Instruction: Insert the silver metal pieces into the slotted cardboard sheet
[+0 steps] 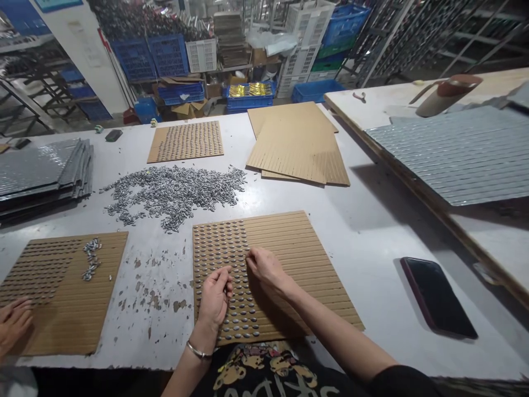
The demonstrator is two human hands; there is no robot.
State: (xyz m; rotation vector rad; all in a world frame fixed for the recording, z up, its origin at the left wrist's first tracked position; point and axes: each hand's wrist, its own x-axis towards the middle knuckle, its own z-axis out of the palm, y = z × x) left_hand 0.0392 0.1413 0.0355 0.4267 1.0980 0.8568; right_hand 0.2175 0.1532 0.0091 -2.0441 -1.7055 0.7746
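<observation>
A grooved cardboard sheet [289, 242] lies in front of me, its left part covered with rows of small grey spindle-shaped pieces [223, 242]. My left hand [215, 295] is over these rows with curled fingers, thumb against the fingertips; whatever is inside cannot be made out. At the right edge of the filled rows, my right hand [264, 266] has its fingers pinched together against the cardboard, and its fingertips hide what they may hold. Beyond the sheet spreads a loose heap of the same grey pieces [173, 190].
At left, another person's hand [14, 325] rests by a second, partly filled cardboard sheet [82, 320]. A filled sheet [190, 140] and stacked bare cardboard [293, 143] lie farther back. A phone [438, 298] is on the right, near a side table [347, 105]. Wrapped sheets [37, 171] are stacked left.
</observation>
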